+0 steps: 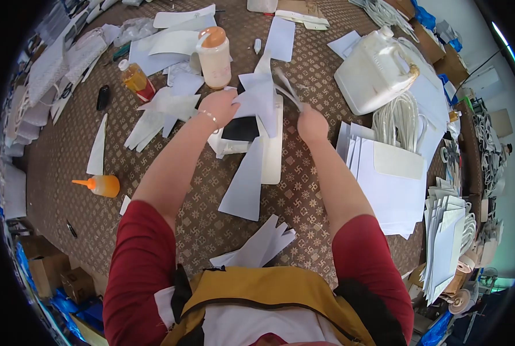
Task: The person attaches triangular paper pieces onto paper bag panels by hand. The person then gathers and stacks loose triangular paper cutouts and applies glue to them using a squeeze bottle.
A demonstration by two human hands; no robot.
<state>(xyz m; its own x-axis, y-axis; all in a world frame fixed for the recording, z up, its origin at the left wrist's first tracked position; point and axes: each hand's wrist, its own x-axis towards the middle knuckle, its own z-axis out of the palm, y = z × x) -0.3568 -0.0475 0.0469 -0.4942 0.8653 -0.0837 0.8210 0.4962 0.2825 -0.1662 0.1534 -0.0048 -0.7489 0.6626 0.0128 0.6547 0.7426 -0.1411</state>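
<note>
My left hand (pixel 220 106) is closed on the edge of a white sheet piece (pixel 256 102), whose angled ends stick out to the right. In my right hand (pixel 313 125), a fist, is a pair of scissors (pixel 290 91); the blades look blurred and spread apart, and the handles are hidden. Beneath the held piece lie a black patch (pixel 240 129), a long cream panel (pixel 272 167) and a tapered white piece (pixel 243 184). Just beyond my left hand stands a jar with an orange lid (pixel 214 60).
On the brown patterned tabletop (pixel 153 230) are a white jerrycan (pixel 373 72), stacked white sheets (pixel 384 190), coiled white cord (pixel 397 121), an orange squeeze bottle (pixel 104 185), an amber bottle (pixel 136 82) and a black object (pixel 103 97). White offcuts (pixel 257 245) lie near my body.
</note>
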